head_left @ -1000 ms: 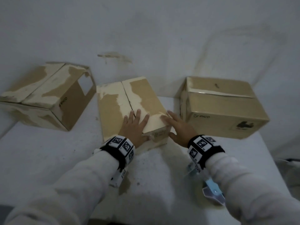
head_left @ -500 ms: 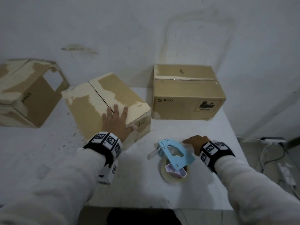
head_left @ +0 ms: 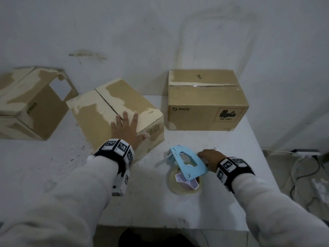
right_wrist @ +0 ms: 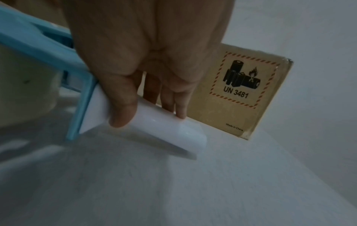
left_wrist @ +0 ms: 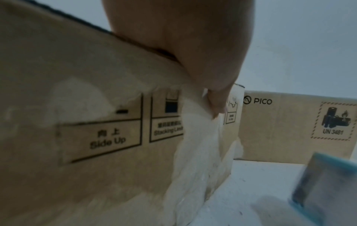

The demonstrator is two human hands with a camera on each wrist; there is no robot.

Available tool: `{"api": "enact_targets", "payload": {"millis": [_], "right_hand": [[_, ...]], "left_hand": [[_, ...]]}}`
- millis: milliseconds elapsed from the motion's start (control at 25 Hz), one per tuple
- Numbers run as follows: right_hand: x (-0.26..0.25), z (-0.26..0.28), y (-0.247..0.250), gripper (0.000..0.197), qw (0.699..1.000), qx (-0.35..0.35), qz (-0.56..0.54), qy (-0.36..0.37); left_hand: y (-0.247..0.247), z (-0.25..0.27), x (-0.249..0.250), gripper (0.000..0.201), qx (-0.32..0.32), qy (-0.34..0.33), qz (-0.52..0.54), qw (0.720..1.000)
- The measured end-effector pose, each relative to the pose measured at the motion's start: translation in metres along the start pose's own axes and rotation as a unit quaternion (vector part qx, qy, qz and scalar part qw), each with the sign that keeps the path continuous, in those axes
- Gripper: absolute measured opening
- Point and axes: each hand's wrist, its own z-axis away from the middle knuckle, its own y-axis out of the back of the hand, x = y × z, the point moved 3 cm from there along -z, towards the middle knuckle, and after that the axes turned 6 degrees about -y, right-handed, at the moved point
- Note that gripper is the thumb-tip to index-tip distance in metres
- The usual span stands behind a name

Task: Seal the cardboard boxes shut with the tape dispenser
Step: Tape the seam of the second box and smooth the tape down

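Cardboard middle box (head_left: 114,111) flat-pressed under spread left hand (head_left: 125,130), open seam running toward desk's far-left corner; tape dispenser (head_left: 187,164) just right, near front edge, handle gripped in curled right hand (head_left: 209,157), nearer.

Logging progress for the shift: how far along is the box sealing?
Done: the right box shows tape along its top seam. In hand: the left hand presses the middle box flaps, seam untaped; the right hand grips the tape dispenser. Left: middle box and the left box, end open.
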Motion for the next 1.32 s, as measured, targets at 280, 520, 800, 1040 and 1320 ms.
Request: {"api": "enact_targets", "payload": {"millis": [280,520,800,1040,1320], "right_hand": [[-0.024,0.034,0.066,0.041,0.923,0.158,-0.33,0.121],[-0.098,0.037,0.118,0.022,0.789,0.068,-0.589,0.158],[-0.174,0.017,0.161,0.032,0.69,-0.007,-0.703,0.174],[-0.224,-0.012,0.177,0.047,0.74,0.062,-0.649,0.166],[-0.26,-0.042,0.175,0.033,0.729,0.141,-0.65,0.161]], "left_hand": [[0.018,-0.006,0.002,0.086,-0.048,0.002,0.041,0.998],[0.033,0.007,-0.015,0.074,-0.125,-0.099,-0.009,0.987],[0.1,-0.011,-0.066,0.063,-0.025,0.056,0.615,0.786],[0.139,-0.033,-0.118,0.094,-0.096,0.058,0.812,0.572],[0.134,-0.06,-0.163,0.08,-0.117,0.073,0.842,0.521]]}}
